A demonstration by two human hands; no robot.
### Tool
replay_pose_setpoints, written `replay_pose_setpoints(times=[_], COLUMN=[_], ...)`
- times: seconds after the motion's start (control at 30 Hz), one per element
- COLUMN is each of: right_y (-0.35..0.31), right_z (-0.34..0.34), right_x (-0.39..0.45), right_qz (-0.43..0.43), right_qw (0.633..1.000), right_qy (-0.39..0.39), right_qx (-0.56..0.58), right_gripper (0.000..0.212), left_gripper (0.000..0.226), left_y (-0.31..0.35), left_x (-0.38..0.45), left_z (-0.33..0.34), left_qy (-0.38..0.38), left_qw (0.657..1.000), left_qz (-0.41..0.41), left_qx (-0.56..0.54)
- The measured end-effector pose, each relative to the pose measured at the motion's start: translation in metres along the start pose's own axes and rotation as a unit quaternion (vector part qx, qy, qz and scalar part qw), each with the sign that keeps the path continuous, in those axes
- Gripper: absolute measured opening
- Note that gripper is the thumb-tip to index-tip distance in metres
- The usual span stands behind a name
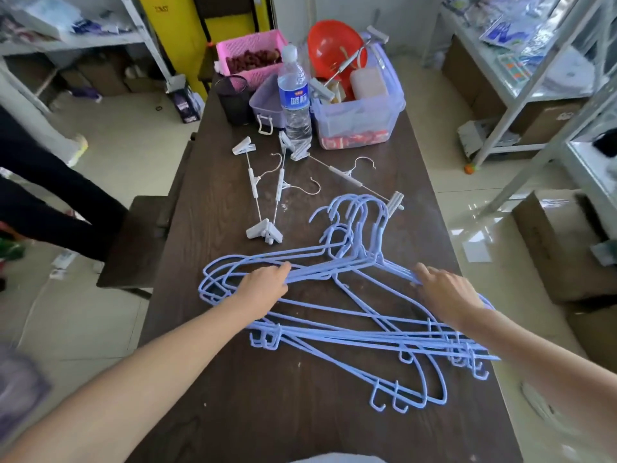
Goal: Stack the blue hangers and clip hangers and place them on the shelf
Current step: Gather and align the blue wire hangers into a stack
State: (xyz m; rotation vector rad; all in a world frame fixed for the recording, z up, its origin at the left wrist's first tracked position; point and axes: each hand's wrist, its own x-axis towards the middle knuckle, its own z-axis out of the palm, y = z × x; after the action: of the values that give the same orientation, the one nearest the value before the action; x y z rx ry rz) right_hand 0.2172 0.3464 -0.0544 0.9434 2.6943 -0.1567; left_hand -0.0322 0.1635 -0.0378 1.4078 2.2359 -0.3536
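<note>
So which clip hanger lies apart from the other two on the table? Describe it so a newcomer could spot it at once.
Start at the dark wooden table and find the clear plastic water bottle with a blue label at its far end. From the bottle's base, the white wire clip hanger runs diagonally right towards the pile of blue wire hangers. The other two white clip hangers lie together, left of it.

A water bottle point(294, 95) beyond both hands carried a blue label whose white characters were too blurred to read.
</note>
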Motion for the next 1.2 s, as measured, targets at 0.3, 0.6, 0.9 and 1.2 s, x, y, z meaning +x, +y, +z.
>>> replay_pose_setpoints(times=[0.3,0.6,0.9,1.2], right_y=[-0.006,-0.019,-0.036,-0.062], right_z=[-0.02,-0.001,-0.002,0.017], right_x=[0.008,0.03,-0.005,0.007], right_qz=[0.005,0.083,0.014,0.016], right_qw=[0.997,0.991,0.994,1.0], right_qy=[0.05,-0.022,-0.044,0.006], right_qx=[0.06,0.107,0.094,0.019], right_gripper=[0.023,0.023,0.026,0.052], left_gripper=[0.038,0.03,0.042,0.043], left_y=[-0.024,-0.027,-0.06,-0.056], left_x=[0.021,0.035,0.015,0.015], left_z=[-0.022,0.002,-0.009,0.01], left_qy=[0.11,0.102,0.095,0.069], left_qw=[0.994,0.994,0.994,0.997], left_qz=[0.003,-0.04,0.011,-0.008], left_qx=[0.007,0.03,0.06,0.016])
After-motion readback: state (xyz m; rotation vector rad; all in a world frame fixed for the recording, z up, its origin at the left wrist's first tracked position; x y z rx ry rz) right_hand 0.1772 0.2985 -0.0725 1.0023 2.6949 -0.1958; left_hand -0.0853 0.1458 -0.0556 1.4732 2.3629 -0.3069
